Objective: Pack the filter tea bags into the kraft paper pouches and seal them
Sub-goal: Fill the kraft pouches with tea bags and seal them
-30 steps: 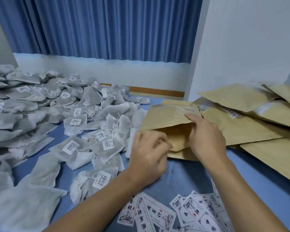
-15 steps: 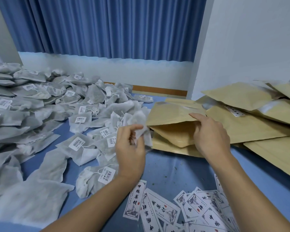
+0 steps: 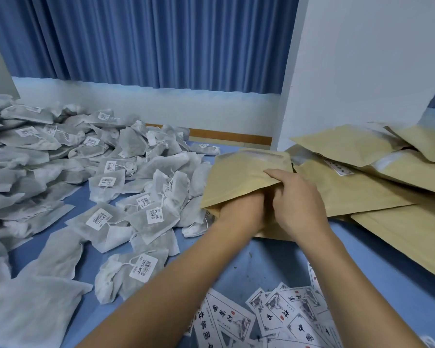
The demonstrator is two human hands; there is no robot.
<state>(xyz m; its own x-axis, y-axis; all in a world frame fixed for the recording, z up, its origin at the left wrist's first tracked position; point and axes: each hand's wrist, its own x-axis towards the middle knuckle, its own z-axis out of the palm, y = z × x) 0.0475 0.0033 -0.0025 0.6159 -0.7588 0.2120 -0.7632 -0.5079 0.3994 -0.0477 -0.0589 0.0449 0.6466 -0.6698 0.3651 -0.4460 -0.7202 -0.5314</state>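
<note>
Right hand (image 3: 296, 204) grips pouch (image 3: 236, 177) — tea-bag barcode labels (image 3: 97, 219) illegible.

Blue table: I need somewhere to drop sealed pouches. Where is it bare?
Bare: blue table between the held pouch and printed labels; also the strip in front of the kraft pouch stack. Crowded: tea bags fill the left, pouches the right.
</note>
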